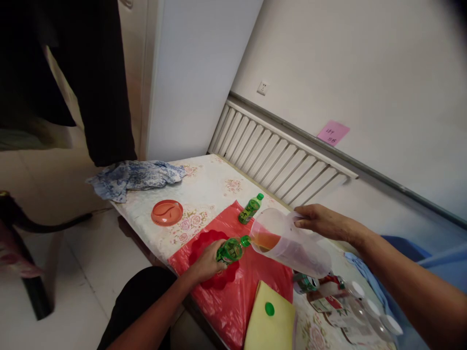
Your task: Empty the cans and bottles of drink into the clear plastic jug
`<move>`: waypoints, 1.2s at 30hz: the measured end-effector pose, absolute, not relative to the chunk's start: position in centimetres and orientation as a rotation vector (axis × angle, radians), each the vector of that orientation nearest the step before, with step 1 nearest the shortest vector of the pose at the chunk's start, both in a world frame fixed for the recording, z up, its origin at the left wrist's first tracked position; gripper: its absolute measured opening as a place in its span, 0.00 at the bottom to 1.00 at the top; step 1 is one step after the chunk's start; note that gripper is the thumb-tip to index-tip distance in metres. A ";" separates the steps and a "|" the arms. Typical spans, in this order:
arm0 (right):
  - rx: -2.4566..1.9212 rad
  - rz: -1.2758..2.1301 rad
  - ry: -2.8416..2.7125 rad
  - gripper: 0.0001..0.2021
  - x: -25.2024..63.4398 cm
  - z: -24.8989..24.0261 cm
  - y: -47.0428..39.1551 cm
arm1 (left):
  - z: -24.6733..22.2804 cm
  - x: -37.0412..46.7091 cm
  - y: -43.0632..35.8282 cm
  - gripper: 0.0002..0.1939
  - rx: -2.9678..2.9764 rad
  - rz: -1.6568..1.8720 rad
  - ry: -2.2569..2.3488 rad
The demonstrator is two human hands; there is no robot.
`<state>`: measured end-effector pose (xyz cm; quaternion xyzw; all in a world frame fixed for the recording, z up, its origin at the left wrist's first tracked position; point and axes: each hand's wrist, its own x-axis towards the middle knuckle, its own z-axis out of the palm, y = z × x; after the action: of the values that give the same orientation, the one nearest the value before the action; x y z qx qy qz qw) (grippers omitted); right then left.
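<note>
My left hand [208,262] is wrapped round a green plastic bottle [229,251] that has no cap on. The bottle is over a red scalloped basin [197,247] on a red plastic sheet [260,265]. In my right hand [314,218] is the handle of a translucent plastic pitcher [302,253], tipped so its rim meets the bottle's mouth. Orange-brown liquid [268,240] lies at the pitcher's rim. A second green bottle [250,209], capped, stands behind. One loose green cap [269,309] rests on a folded yellow cloth [272,325].
Several glass jars [350,311] with white lids and a green can [304,283] are at the right. An orange dish [167,213] and a blue patterned cloth [142,177] lie on the flowered tablecloth [222,177]. A radiator [277,150] runs along the wall.
</note>
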<state>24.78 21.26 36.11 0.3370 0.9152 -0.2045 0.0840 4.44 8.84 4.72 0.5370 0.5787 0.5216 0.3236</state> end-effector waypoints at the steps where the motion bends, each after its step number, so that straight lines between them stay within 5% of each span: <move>1: 1.005 -0.604 2.729 0.19 24.8 36.1 21.3 | 4.8 4.4 8.8 0.33 1.410 1.370 1.515; 36: 1.006 -0.513 2.747 0.14 24.0 36.4 21.0 | 5.0 4.4 8.8 0.31 1.391 1.409 1.438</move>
<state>23.99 21.03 36.42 0.3375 0.9215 -0.1721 0.0856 4.40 8.82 4.96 0.5346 0.5524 0.5416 0.3403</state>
